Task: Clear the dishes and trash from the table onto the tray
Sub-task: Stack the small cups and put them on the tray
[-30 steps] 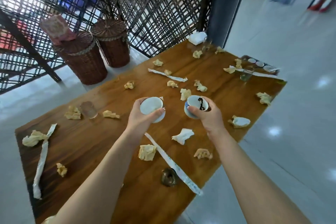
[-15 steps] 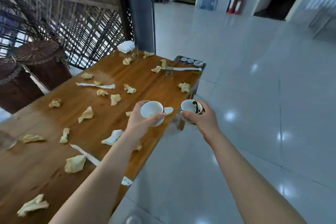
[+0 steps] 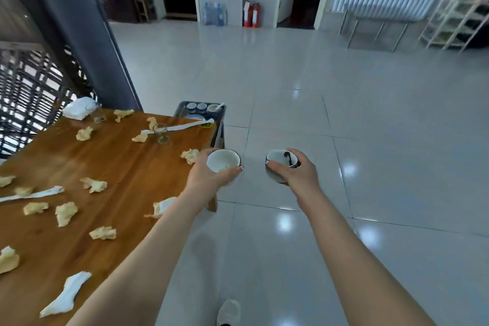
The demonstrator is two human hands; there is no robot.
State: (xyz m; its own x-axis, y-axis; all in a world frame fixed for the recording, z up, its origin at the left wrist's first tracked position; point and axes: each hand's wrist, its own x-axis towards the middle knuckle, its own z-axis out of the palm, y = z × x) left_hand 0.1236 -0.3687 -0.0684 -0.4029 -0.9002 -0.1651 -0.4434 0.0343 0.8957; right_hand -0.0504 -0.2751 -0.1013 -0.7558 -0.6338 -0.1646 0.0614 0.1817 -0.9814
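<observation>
My left hand [image 3: 209,177] grips a white bowl [image 3: 223,160] beside the right edge of the wooden table [image 3: 119,167]. My right hand [image 3: 296,174] holds a second white bowl [image 3: 280,163] with a dark smear inside, out over the tiled floor. The dark tray [image 3: 182,111] stands just past the table's far right corner and carries several small white cups. Crumpled yellow paper wads [image 3: 65,213] and white paper strips [image 3: 66,294] lie scattered over the table. Two clear glasses [image 3: 162,133] stand near the far end.
A grey pillar [image 3: 87,42] and a dark lattice screen [image 3: 29,92] border the table's far left. A folded white cloth [image 3: 78,111] lies at the far corner. Glossy tiled floor [image 3: 344,119] stretches right; a radiator, a shelf rack and fire extinguishers stand far back. My shoe [image 3: 229,312] shows below.
The view has swung right and I have moved along the table's right side toward the tray. Both hands still carry their bowls, now off the table's edge over the floor.
</observation>
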